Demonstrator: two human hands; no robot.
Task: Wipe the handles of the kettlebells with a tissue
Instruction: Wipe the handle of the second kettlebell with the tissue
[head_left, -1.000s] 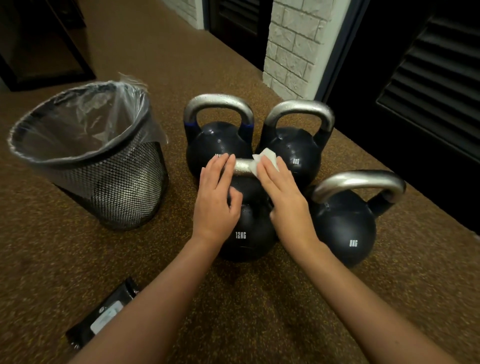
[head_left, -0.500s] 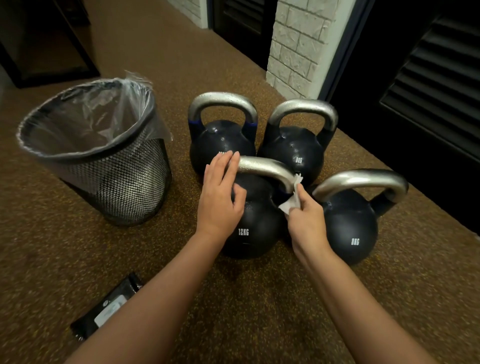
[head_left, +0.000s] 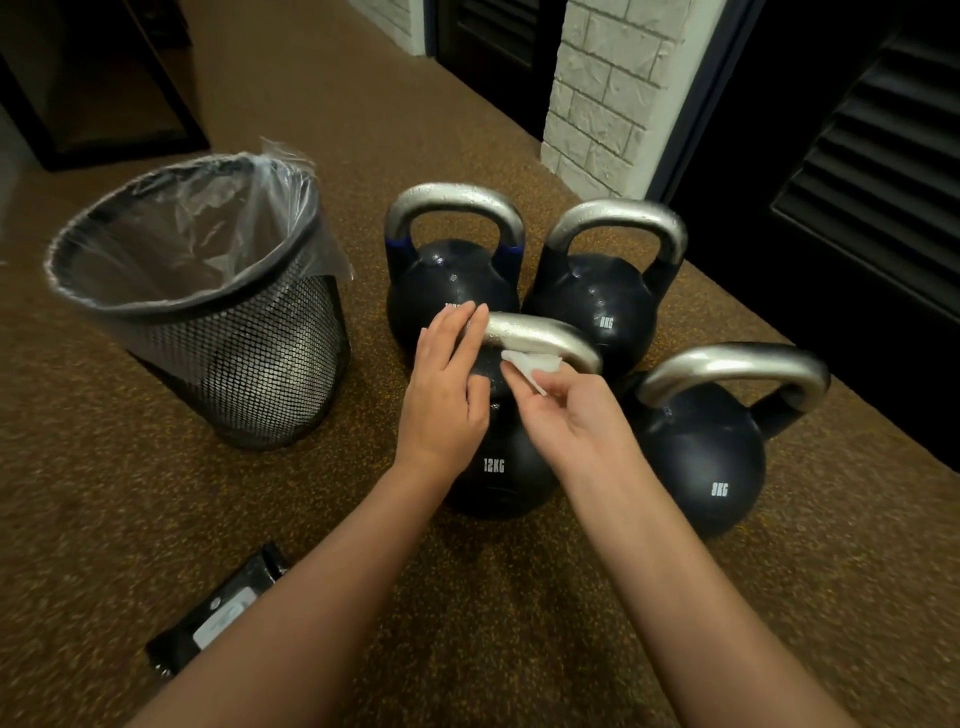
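Several black kettlebells with silver handles stand together on the speckled floor. The nearest one, marked 12KG (head_left: 501, 467), has its handle (head_left: 540, 335) between my hands. My left hand (head_left: 447, 395) rests flat on the handle's left end, fingers laid over it. My right hand (head_left: 576, 415) pinches a white tissue (head_left: 530, 364) and presses it to the underside of the handle near its middle. Two more kettlebells (head_left: 452, 280) (head_left: 602, 306) stand behind, and an 8KG one (head_left: 701, 457) stands to the right.
A black mesh bin (head_left: 249, 353) lined with a clear plastic bag stands to the left. A black wipes pack (head_left: 218, 618) lies on the floor near my left forearm. A white brick pillar (head_left: 608, 88) and dark louvred doors (head_left: 883, 171) rise behind.
My right hand has carried the tissue from the top of the handle down its right end, then back left under the handle's middle. My left hand has stayed on the left end.
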